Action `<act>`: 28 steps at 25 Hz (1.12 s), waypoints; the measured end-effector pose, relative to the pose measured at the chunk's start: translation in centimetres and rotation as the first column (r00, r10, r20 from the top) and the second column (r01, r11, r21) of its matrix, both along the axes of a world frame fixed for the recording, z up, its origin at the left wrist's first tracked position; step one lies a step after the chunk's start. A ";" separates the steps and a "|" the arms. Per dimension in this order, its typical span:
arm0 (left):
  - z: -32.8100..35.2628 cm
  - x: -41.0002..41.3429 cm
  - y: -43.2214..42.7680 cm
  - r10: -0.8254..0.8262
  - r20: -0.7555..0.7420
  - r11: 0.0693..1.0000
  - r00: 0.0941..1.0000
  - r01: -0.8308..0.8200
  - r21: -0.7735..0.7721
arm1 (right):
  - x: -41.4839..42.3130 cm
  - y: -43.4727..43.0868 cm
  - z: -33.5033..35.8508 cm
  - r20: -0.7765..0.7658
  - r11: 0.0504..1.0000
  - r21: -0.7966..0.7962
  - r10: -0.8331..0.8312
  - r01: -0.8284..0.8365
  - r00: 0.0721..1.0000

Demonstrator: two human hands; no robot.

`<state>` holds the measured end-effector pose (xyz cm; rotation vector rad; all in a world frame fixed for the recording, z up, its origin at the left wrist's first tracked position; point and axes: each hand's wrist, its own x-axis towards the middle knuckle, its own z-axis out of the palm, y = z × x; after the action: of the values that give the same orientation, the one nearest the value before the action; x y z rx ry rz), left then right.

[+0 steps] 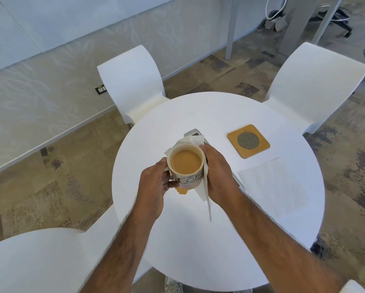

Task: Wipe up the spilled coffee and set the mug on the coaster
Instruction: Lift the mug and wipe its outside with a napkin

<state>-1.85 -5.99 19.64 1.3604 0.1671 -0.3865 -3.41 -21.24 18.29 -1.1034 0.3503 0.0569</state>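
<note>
Head view, mug (187, 166) gripped by left hand (154, 187), right hand (216, 174) pressing napkin (203, 187) alongside

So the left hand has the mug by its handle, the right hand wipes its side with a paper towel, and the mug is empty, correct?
Not quite: the mug is nearly full of milky coffee, as the head view shows. The left hand is at its handle and the right hand presses the paper towel against its side.

Office: glass partition (50, 49), carpet tiles (219, 66).
</note>
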 end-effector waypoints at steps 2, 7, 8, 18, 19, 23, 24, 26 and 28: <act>0.3 0.0 -0.1 0.012 -0.008 1.000 1.000 -0.012 -0.018 | 0.6 -0.4 0.1 -0.133 0.998 -0.068 0.000 -0.009 0.991; 0.3 0.4 0.1 0.060 -0.023 0.998 0.998 -0.061 -0.035 | 1.3 -1.4 -1.4 -0.154 0.998 0.047 -0.036 0.044 0.987; 0.3 0.6 0.1 0.072 -0.028 0.997 0.997 -0.073 -0.040 | 1.5 -1.0 -2.2 -0.129 0.993 0.115 0.003 0.012 0.992; -0.8 1.3 0.3 0.076 -0.008 0.995 0.997 -0.076 -0.061 | 1.0 1.8 -5.5 0.015 0.800 0.599 -0.029 0.014 0.999; -0.9 1.3 0.3 0.087 -0.011 0.994 0.996 -0.087 -0.067 | 1.0 2.1 -5.3 -0.005 0.768 0.640 -0.018 0.016 1.000; -1.1 1.4 0.3 0.145 -0.029 0.986 0.989 -0.147 -0.078 | 0.7 2.8 -4.7 -0.016 0.711 0.703 0.015 0.000 1.000; -1.1 1.4 0.3 0.144 -0.026 0.986 0.989 -0.146 -0.079 | 0.7 2.8 -4.8 -0.016 0.704 0.710 0.031 -0.010 0.999; -1.1 1.4 0.3 0.141 -0.016 0.987 0.990 -0.142 -0.076 | 0.5 3.0 -4.9 -0.005 0.722 0.690 0.068 -0.046 0.998; -1.2 1.6 0.5 0.157 -0.019 0.984 0.987 -0.158 -0.081 | 0.1 3.2 -5.1 0.015 0.768 0.631 0.128 -0.109 0.992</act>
<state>-0.22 -5.53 18.45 1.2547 0.2648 -0.2662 -3.33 -18.06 13.23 -0.4467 0.2551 0.2861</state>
